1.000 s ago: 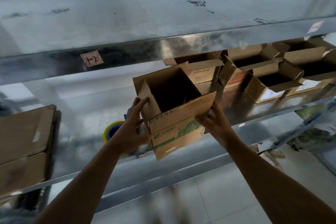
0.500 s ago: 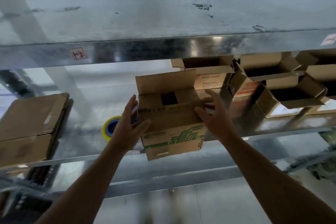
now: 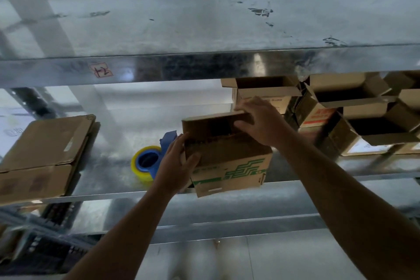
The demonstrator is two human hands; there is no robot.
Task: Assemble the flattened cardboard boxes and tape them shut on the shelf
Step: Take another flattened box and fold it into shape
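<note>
A small cardboard box (image 3: 229, 166) with green print stands at the front edge of the metal shelf (image 3: 113, 179), its top flaps partly folded in. My left hand (image 3: 176, 163) grips its left side, thumb on the front face. My right hand (image 3: 259, 120) lies over the top right, fingers curled on the far flap and pressing it down. A yellow tape roll on a blue dispenser (image 3: 146, 162) lies on the shelf just left of the box, partly hidden by my left hand.
A stack of flattened cardboard boxes (image 3: 43, 157) lies at the shelf's left. Several assembled boxes with open tops (image 3: 354, 107) crowd the right back of the shelf. The upper shelf (image 3: 204, 66) hangs low overhead. Tiled floor lies below.
The box was set from a tilted hold onto the shelf edge. Its upright flaps have been folded inward, and my right hand moved from the box's side up onto the top.
</note>
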